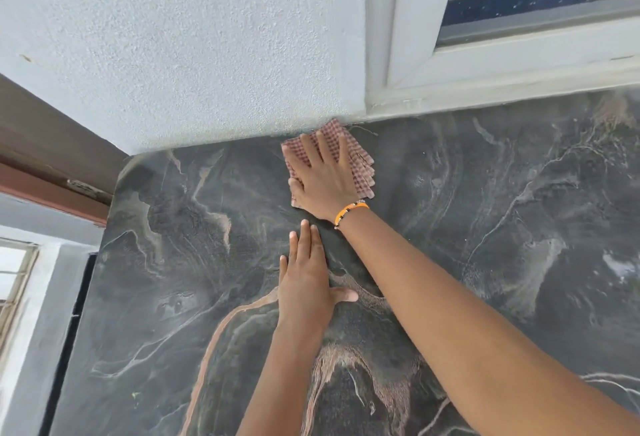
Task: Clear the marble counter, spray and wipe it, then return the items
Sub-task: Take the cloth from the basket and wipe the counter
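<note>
We're mid-wipe on the marble counter (502, 193), dark stone with pale and pinkish veins. No items in view on it, so we judge the clearing step done; no spray bottle in frame either, can't say where it is

Our right hand (323, 181) lies flat, fingers spread, palm pressing down on the checked cloth (362, 165). Not a clench or a pinch, just an open palm pinning the folded cloth to the stone. Orange bracelet (351, 210) at that wrist

The cloth sits at the far edge of the counter, its top corner touching the base of the textured wall (194, 54), just left of the window frame (485, 89). Its long axis runs roughly toward us, in line with the right forearm

Our left hand (306, 283) is empty, flat on bare stone, fingers together and thumb out, nearer to us and just left of the right forearm. We read it as bracing the reach

Key relation: the cloth is already against the wall, so no room is left to push forward. Unwiped stone lies left, right and toward us, and the next stroke probably pulls back or sweeps sideways. The right hand is on the cloth, the left is near it but not touching
</note>
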`<state>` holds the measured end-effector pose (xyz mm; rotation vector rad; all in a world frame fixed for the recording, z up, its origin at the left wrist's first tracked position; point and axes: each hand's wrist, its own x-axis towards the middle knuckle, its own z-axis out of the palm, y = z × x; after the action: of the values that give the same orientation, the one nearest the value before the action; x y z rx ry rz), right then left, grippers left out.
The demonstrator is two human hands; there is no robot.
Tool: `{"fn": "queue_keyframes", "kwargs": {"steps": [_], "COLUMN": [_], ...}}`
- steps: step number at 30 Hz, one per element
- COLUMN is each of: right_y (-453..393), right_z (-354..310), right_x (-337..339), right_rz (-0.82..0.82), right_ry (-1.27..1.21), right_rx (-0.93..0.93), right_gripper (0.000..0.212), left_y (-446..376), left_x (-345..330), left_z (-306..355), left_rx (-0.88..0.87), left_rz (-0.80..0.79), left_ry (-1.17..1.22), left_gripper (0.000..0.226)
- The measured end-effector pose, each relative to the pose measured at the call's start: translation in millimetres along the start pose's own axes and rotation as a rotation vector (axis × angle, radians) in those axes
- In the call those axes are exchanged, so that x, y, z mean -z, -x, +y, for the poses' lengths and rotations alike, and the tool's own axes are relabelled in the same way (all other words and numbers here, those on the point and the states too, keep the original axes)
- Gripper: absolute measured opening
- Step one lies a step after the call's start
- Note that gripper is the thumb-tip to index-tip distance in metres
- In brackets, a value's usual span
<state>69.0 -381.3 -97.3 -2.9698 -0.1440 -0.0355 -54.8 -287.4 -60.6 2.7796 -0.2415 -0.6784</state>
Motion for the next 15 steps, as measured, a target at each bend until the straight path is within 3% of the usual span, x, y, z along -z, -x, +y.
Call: {"fn": "queue_keyframes", "kwargs": {"steps": [7, 15], "right_y": [-1, 48], "right_z": [35, 176], "right_x": [10, 24], "right_rz": [0.07, 0.184], "right_ry": [-0.091, -0.044], "right_rx": [-0.184, -0.55], "right_gripper": [0.054, 0.053], "left_y": [0, 9], "left_x": [0, -17], "left_z": [15, 33], "left_rx": [-0.042, -0.116], "left_rz": [0.001, -0.075], "left_ry": [-0.047, 0.002], "left_gripper": [0.113, 0.126]}}
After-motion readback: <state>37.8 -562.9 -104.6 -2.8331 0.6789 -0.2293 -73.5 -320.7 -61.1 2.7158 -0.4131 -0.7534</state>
